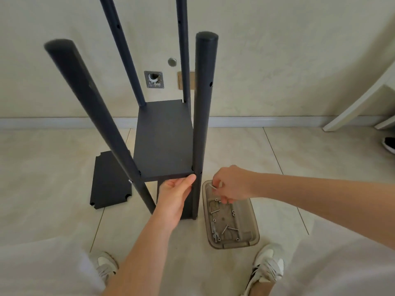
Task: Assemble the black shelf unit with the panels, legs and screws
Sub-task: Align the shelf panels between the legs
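Observation:
The black shelf unit stands on the floor with several round legs rising around one mounted panel [163, 139]. My left hand [176, 194] grips the panel's front edge beside the near right leg [202, 124], thumb on top. The near left leg [94, 116] leans toward me, with a silver screw head [130, 181] in it at panel height. My right hand [232, 184] is over the clear plastic tray [254, 229] and pinches a silver screw [213, 186]. Several loose screws [224, 228] lie in the tray. A spare black panel [110, 180] lies flat on the floor to the left.
The cream wall is just behind the unit, with an open socket box [154, 79] and a baseboard. A white furniture base [359, 110] and a dark shoe [389, 144] are at the far right. My two feet in white sneakers [268, 265] flank the tray on the tiled floor.

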Motion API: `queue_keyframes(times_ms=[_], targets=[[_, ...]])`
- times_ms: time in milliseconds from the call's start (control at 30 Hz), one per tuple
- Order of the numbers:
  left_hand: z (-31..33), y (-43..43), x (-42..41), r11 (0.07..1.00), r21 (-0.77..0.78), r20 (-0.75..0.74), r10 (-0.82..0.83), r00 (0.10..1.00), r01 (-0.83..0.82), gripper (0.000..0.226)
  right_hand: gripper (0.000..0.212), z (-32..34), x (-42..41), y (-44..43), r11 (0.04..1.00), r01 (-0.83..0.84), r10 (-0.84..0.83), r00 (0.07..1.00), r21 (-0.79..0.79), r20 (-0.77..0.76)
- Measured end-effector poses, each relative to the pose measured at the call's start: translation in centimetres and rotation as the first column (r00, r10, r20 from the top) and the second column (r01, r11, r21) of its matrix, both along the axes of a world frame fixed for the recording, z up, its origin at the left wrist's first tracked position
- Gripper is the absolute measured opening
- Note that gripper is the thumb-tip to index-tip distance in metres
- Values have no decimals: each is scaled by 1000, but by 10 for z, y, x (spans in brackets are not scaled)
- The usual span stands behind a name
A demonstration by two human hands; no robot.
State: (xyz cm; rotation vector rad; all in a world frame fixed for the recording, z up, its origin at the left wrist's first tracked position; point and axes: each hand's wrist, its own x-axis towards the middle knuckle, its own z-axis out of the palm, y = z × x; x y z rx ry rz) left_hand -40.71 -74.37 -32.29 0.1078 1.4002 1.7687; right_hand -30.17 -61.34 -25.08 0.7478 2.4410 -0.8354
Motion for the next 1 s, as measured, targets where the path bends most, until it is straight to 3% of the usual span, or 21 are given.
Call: queue_keyframes(times_ms=[167, 333, 467, 1000], targets=[[2, 1, 1, 1000, 2, 41, -14, 999, 14, 4, 6, 19, 17, -5, 990, 104, -112, 990, -93, -85], [-5, 4, 0, 999, -40, 40, 1, 999, 0, 19, 17, 24, 1, -2, 963, 216, -246, 948, -159, -201], [-8, 3, 0, 999, -54, 21, 3, 1000, -2, 27, 29, 19, -2, 1, 934, 286, -320, 936, -213, -148], [-7, 3, 3, 997, -70, -17, 26, 1000, -27, 15, 21, 10, 0, 3, 827, 389, -454, 888, -406, -75]])
